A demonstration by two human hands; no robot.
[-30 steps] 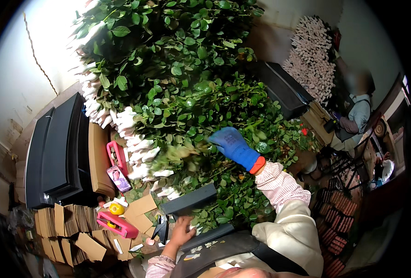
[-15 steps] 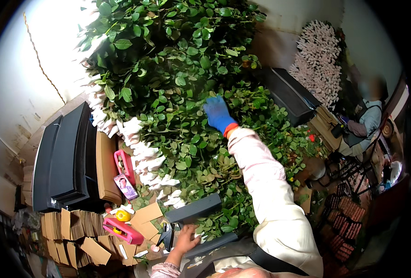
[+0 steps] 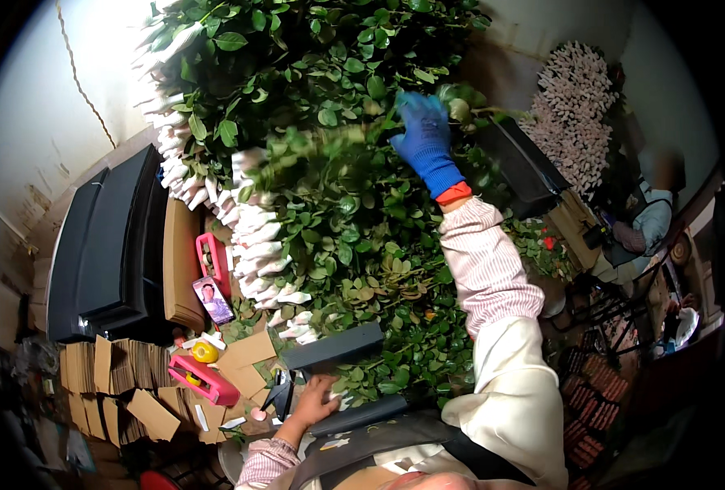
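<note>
Leafy rose stems [image 3: 354,245] lie in a big heap before me, their heads in white sleeves [image 3: 256,245] along the left side. My right hand [image 3: 426,135], in a blue glove with a red cuff, is closed at the heap's far right. It grips a rose stem whose blurred leaves [image 3: 317,151] stretch left to a white-sleeved head; the fingertips are partly hidden. My bare left hand [image 3: 317,400] rests at the near edge, fingers apart, between a dark grey block [image 3: 334,347] and another dark strip [image 3: 362,415]. Black-handled scissors [image 3: 279,394] lie just left of it.
Pink tape dispensers [image 3: 205,380], a phone [image 3: 213,300], a yellow tape roll [image 3: 205,351] and cardboard pieces [image 3: 151,414] lie at left, near stacked black sheets [image 3: 117,245]. At right are a black box [image 3: 522,167], bundled pale flowers [image 3: 575,114] and a seated person [image 3: 652,220].
My right hand has moved farther away and to the right and now has a rose stem, its leaves blurred by motion. My left hand stays beside the grey block.
</note>
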